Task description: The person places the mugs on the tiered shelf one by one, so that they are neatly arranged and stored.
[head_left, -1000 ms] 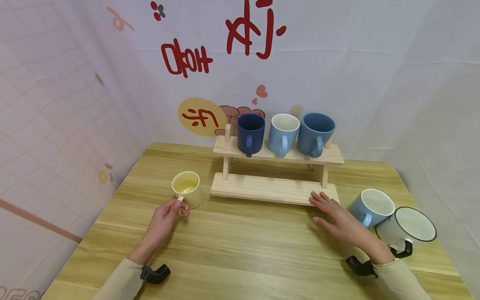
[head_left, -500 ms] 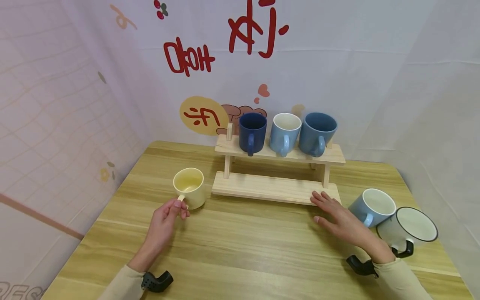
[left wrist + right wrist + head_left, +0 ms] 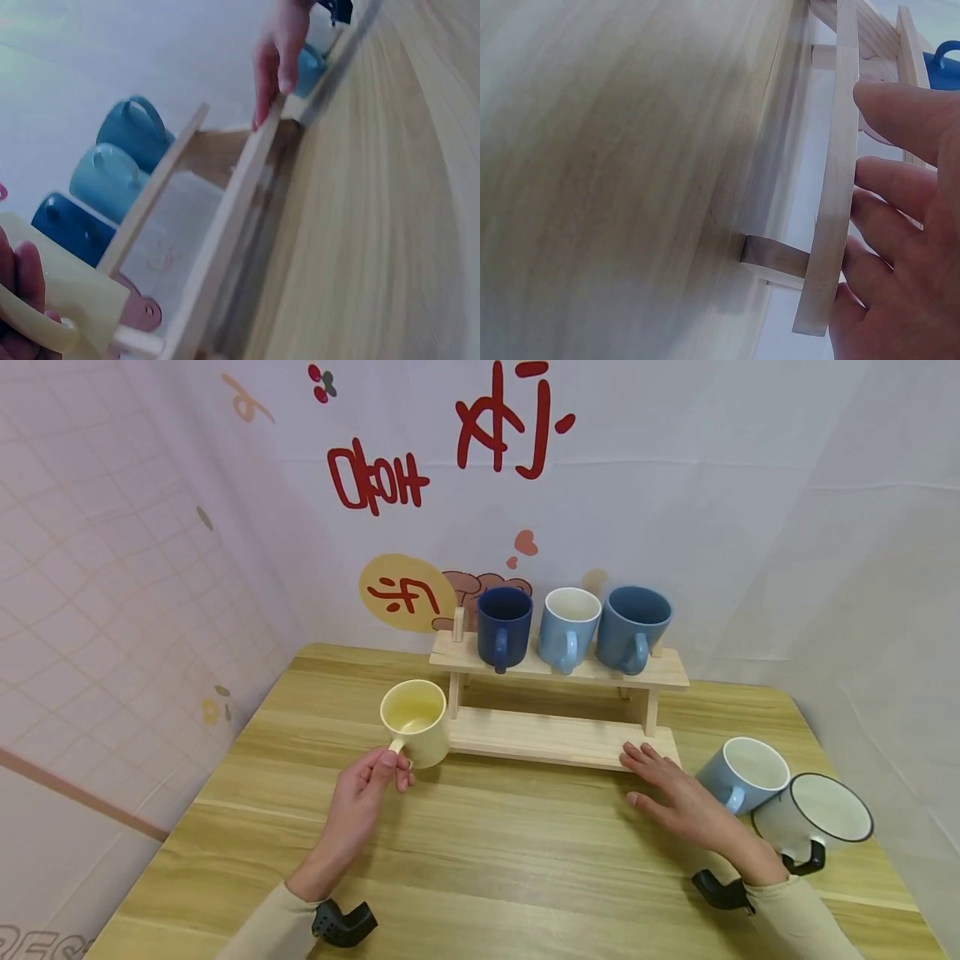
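Note:
My left hand (image 3: 362,797) pinches the handle of a pale yellow mug (image 3: 423,739), which stays upright, held at the left end of a two-tier wooden rack (image 3: 540,735). In the left wrist view, fingers (image 3: 30,274) curl by the handle of that mug (image 3: 82,296). My right hand (image 3: 678,802) has its fingers extended onto the right end of the rack's lower shelf. The right wrist view has the right hand (image 3: 907,217) with its fingertips against the shelf board (image 3: 832,195). Nothing is gripped by it.
On the upper shelf stand a dark blue mug (image 3: 504,631), a light blue mug (image 3: 566,635) and a mid-blue mug (image 3: 630,631). Beside my right forearm are another light blue mug (image 3: 735,777) and a white mug with a black rim (image 3: 795,827). A printed cloth hangs behind.
The yellow mug has moved right and up off its earlier spot, toward the rack, carried by my left hand. My right hand has stayed on the lower shelf.

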A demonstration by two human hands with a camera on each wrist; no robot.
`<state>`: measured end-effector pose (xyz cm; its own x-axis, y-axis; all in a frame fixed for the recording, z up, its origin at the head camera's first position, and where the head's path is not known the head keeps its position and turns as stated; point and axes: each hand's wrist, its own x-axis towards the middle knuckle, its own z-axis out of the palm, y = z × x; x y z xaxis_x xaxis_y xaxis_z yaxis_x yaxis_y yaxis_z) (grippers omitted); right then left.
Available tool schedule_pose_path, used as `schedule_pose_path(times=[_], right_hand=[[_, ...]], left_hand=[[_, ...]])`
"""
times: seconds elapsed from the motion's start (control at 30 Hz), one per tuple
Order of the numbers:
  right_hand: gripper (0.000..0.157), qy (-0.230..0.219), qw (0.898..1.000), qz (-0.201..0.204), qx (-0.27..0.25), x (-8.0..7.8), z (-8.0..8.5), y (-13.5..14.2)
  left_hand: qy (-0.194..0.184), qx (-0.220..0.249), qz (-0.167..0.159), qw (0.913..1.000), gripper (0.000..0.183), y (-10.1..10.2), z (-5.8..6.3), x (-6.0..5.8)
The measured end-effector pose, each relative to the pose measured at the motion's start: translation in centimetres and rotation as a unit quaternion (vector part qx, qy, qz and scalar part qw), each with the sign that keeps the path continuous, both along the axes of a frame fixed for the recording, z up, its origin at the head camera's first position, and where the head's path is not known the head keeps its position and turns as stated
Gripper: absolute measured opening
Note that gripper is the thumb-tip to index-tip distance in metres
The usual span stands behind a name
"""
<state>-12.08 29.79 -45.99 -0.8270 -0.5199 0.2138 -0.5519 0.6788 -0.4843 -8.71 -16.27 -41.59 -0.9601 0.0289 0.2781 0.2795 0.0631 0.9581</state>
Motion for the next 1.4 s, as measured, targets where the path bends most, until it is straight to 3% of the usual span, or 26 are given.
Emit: schedule_pose_path(times=[0.17,0.47,1.0,1.4], right_hand=[[0.054,0.001,1.000,0.001,-0.001,0.1,-0.2,0.0],[0.055,-0.005,1.000,-0.002,0.002,0.0,-0.1,0.1],[0.054,0.005,1.000,-0.001,-0.004,0.0,-0.1,0.0],[0.054,0.005,1.000,0.000,-0.003,0.1,0.0,-0.1]], left_hand=[[-0.001,0.013,-0.011,0.9999,0.032,1.7,0.2,-0.6],[-0.013,0.034,0.001,0.9993,0.032,4.5,-0.1,-1.7],[-0.022,0.058,0.019,0.9979,0.034,7.5,-2.3,-4.0],[-0.014,0.044,0.031,0.9984,0.034,9.0,-3.4,-4.6]])
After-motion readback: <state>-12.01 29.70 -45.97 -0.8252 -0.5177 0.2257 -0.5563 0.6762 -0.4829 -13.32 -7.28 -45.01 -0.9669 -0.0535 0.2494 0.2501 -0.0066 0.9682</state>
